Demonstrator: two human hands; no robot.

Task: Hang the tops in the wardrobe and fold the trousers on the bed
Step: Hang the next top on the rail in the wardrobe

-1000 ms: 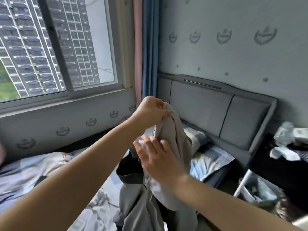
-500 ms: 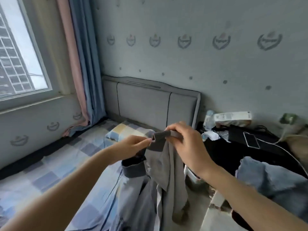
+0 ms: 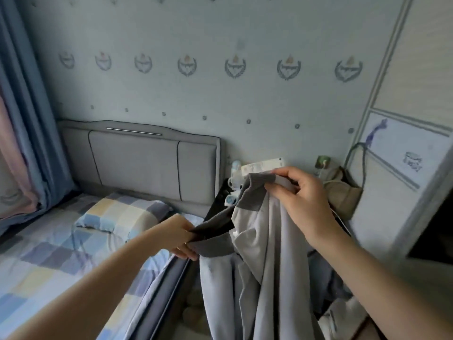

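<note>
The person is holding a light grey garment point(image 3: 257, 266) with a dark grey band in the air beside the bed point(image 3: 61, 253), just off its near edge and level with the headboard point(image 3: 137, 163); the right hand point(image 3: 301, 202) is pinching the dark band at its upper end, fingers curled over the fabric, and is standing higher than the left; the left hand point(image 3: 181, 236) is gripping the same band lower down, nearer the bed, thumb and fingers closed on the cloth; holding the band at two separated points is stretching it into a line, which appears intended to open the garment out and let the rest hang straight under its own weight; whether it is a top or trousers cannot be told with certainty, though the wide band suggests a waistband; the fabric is hanging free of the bed, touching neither mattress nor pillow point(image 3: 117, 214); the wardrobe point(image 3: 404, 168) is standing on the far side of the garment from the bed, its lower opening dark.
</note>
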